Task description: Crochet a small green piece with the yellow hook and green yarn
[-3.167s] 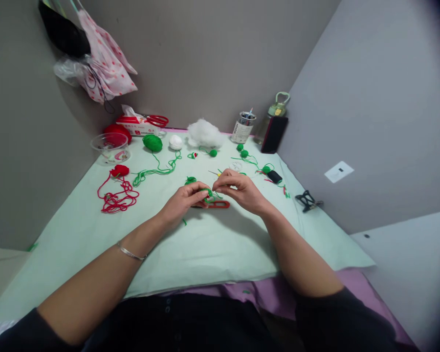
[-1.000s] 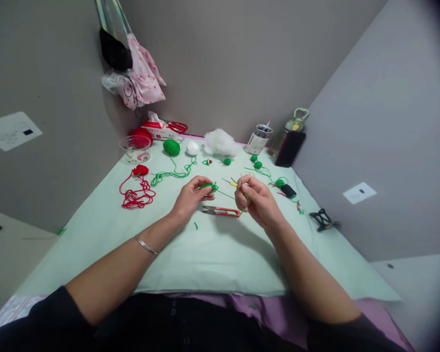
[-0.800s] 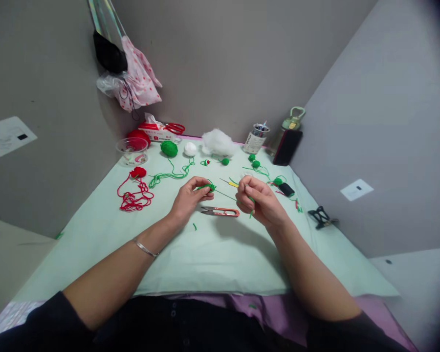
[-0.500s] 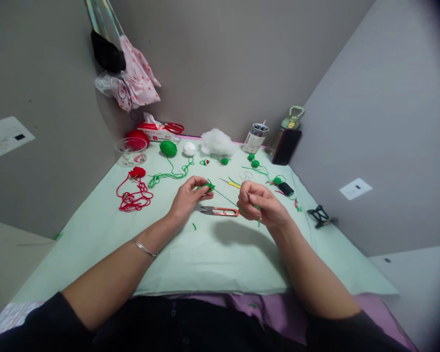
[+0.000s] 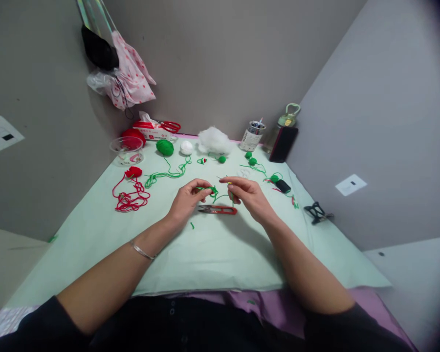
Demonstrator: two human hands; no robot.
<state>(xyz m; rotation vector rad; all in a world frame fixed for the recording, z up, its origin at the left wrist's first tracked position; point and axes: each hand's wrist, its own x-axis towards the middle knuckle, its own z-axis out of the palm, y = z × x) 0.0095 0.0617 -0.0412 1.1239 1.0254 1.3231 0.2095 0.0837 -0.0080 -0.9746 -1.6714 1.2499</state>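
Observation:
My left hand pinches a small green yarn piece between thumb and fingertips, over the middle of the table. Close by on the right, my right hand has its index finger stretched leftward, while its thumb and other fingers close on a green yarn strand. That strand hangs slack between the two hands. Whether a needle is in the right fingers is too small to tell. Partly hidden behind that hand is a yellow-handled hook. Orange thread snips lie just below both hands.
Red yarn and a green ball are at left. White stuffing, a pen tin and a phone stand at the back. Small green balls and a black stand are on the right.
My right hand has come left toward my left hand, and the strand between them has gone from taut to slack. The view has shifted slightly.

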